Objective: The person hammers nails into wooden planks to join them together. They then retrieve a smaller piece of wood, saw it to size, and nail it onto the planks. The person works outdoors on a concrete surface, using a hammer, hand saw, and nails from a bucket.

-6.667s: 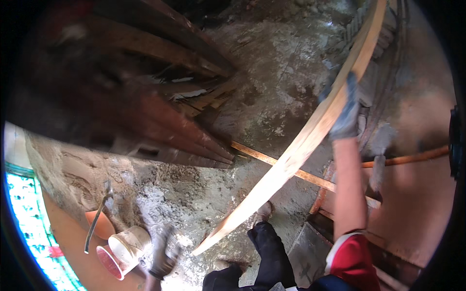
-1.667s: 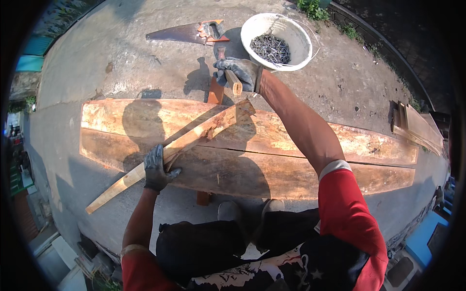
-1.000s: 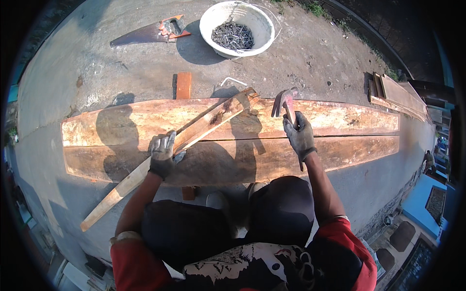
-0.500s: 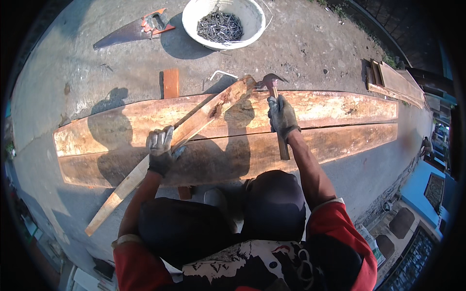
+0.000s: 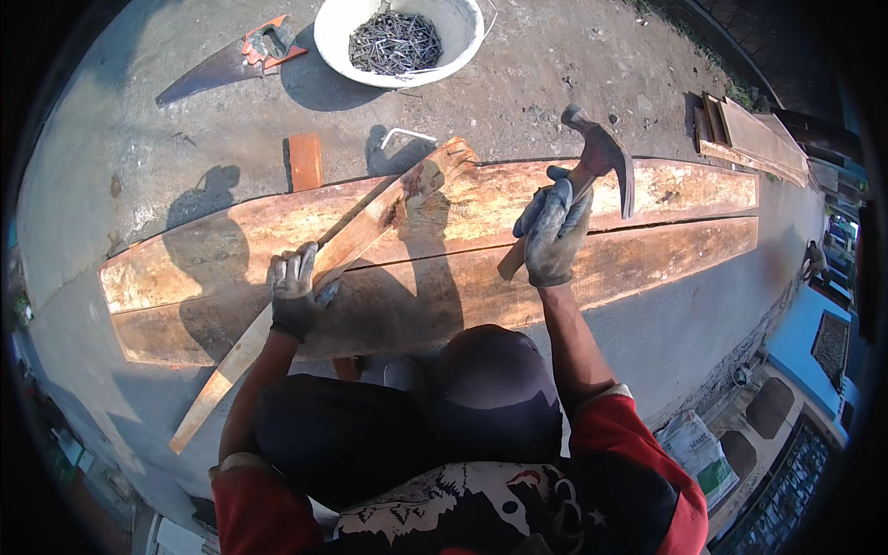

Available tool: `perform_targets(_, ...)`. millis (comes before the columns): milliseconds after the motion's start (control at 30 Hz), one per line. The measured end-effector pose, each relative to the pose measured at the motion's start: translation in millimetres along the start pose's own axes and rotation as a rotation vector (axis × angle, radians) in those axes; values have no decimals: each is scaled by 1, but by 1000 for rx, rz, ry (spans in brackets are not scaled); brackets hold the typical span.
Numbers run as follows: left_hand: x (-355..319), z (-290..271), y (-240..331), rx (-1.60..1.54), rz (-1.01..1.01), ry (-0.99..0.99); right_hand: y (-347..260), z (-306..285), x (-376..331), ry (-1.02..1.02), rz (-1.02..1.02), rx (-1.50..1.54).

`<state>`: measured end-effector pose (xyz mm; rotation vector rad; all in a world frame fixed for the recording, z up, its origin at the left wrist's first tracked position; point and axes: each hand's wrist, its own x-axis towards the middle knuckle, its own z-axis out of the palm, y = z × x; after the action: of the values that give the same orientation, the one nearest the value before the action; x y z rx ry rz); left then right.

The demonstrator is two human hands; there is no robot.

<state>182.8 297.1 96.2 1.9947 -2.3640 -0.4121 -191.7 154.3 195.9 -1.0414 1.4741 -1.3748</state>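
My gloved left hand (image 5: 294, 287) is closed around a narrow wooden plank (image 5: 361, 242). The plank slants across two wide boards (image 5: 546, 208) lying side by side, its far end beyond their far edge. A nail (image 5: 455, 151) seems to stick up from that far end, though it is small. In my gloved right hand (image 5: 555, 231) a claw hammer (image 5: 603, 157) is gripped by its wooden handle. The hammer is raised above the boards, right of the plank and apart from it, its head toward the far right.
A white bucket (image 5: 464, 46) of nails stands at the back, with a handsaw (image 5: 222, 67) to its left. A reddish wood block (image 5: 304, 162) and a bent white rod (image 5: 407, 135) lie beyond the boards. More planks (image 5: 754, 139) are stacked at the far right.
The hammer has come away from the plank's far end, moved right and up, and its head has turned. My left hand keeps its hold on the plank.
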Motion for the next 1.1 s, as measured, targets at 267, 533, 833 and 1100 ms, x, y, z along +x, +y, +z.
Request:
perform_targets(267, 32, 1, -18, -125, 77, -63, 116, -22, -31, -69, -95, -700)
perform_targets(533, 31, -2, -14, -144, 105, -50, 75, -15, -6, -162, 243, -415)
perform_targets(833, 30, 4, -7, -113, 60, 1, 62, 1, -9, 134, -30, -66)
perform_targets(1100, 4, 0, -16, -46, 15, 0, 23, 8, -3, 169, 56, 158)
